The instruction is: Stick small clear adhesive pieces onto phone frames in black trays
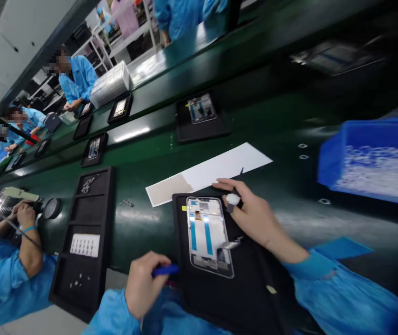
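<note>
A phone frame (208,236) with blue strips lies on a black tray (241,288) in front of me. My left hand (145,283) is closed around a blue tool (166,270) at the tray's near left edge. My right hand (251,211) rests on the tray's far right side, next to the phone frame; its thumb wears a white finger cot and its fingers pinch dark tweezers (236,185).
A white sheet (209,172) lies behind the tray on the green belt. A blue bin (373,158) stands at the right. A black compartment tray (83,242) with small parts sits at the left, beside a co-worker's arm (28,246). More phone trays (201,116) and workers line the belt.
</note>
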`<state>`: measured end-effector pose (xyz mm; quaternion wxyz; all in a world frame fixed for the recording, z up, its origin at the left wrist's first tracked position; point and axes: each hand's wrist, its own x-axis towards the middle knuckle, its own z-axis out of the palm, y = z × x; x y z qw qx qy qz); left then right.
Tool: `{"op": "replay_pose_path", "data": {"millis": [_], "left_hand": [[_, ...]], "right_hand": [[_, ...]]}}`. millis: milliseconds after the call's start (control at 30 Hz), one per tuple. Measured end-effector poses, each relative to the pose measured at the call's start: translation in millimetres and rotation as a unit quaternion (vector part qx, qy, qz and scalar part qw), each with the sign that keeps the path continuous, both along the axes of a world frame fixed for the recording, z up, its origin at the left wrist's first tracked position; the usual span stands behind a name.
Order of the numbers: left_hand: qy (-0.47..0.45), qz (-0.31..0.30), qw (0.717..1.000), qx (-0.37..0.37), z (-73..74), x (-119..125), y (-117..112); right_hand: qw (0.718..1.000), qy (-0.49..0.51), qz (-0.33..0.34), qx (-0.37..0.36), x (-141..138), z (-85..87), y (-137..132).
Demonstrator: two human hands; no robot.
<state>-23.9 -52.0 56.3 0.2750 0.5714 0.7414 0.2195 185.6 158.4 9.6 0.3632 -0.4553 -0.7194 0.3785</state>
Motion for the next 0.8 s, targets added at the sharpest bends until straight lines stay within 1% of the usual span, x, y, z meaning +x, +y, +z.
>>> {"op": "replay_pose_path", "data": {"millis": [67, 133, 167, 200, 267, 367, 433, 500, 567, 633, 733, 800], "left_hand": [[0.056, 0.036, 0.996, 0.066, 1.9, -21, 19], [0.137, 0.09, 0.979, 0.12, -0.5, -44, 38], [0.179, 0.118, 0.968, 0.134, -2.5, -53, 47], [0.218, 0.142, 0.956, 0.135, -4.5, -61, 56], [0.281, 0.173, 0.938, 0.104, -7.8, -72, 69], [0.336, 0.174, 0.926, 0.017, -9.0, -76, 80], [0.349, 0.16, 0.923, -0.025, -8.0, -76, 83], [0.351, 0.144, 0.924, -0.049, -7.4, -75, 82], [0.346, 0.128, 0.928, -0.056, -8.1, -75, 81], [0.339, 0.12, 0.932, -0.054, -9.9, -76, 78], [0.32, 0.123, 0.938, -0.047, -11.2, -77, 74], [0.305, 0.131, 0.942, -0.049, -9.1, -75, 72]], "right_hand": [[0.999, -0.032, 0.021, 0.011, 1, 0.3, 2], [0.997, -0.053, 0.041, 0.025, 1, 0.5, 5], [0.996, -0.058, 0.053, 0.032, 0, 0.8, 7], [0.995, -0.059, 0.065, 0.039, -2, 1.4, 9], [0.994, -0.056, 0.086, 0.048, -7, 3.3, 14], [0.99, -0.061, 0.113, 0.052, -19, 6.2, 18], [0.988, -0.074, 0.127, 0.055, -25, 6.1, 19], [0.986, -0.084, 0.127, 0.072, -28, 2.9, 20], [0.984, -0.093, 0.116, 0.094, -28, -3.6, 23], [0.982, -0.117, 0.113, 0.095, -28, -12.6, 29], [0.975, -0.161, 0.117, 0.094, -28, -27.1, 38], [0.97, -0.183, 0.121, 0.109, -28, -34.7, 40]]}}
